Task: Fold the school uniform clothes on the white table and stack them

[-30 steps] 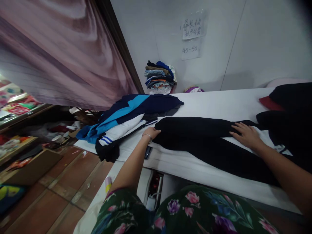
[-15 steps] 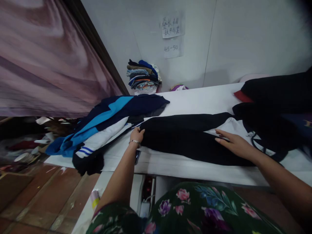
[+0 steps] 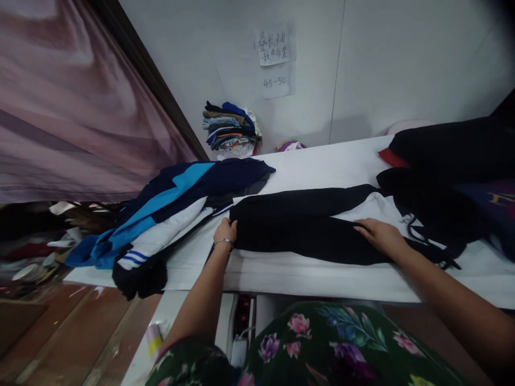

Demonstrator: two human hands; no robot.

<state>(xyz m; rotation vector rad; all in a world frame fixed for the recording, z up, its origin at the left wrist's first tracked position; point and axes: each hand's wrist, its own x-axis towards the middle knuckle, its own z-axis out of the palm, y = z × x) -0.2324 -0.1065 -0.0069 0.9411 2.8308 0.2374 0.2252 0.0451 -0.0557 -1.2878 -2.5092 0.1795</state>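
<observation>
While the left hand point(image 3: 225, 231) is pinching the black garment point(image 3: 277, 222): keeping it taut is probably helping.
Right hand point(image 3: 380, 236): is touching it; whether gripping, I can't tell.

The black garment point(image 3: 281, 220) lies flat and lengthwise on the white surface point(image 3: 317, 167); toward the right it divides into two long parts, white showing between.

Black garment point(image 3: 281, 222) lies along white bench point(image 3: 325, 165)

The left hand point(image 3: 226, 231) pinches the garment's end; the right hand point(image 3: 378, 236) touches its nearer strip. Navy-and-blue clothing point(image 3: 177, 197) lies to the left, a striped white sleeve point(image 3: 167, 233) before it; a folded stack point(image 3: 231, 128) stands near the wall point(image 3: 378, 64).
</observation>
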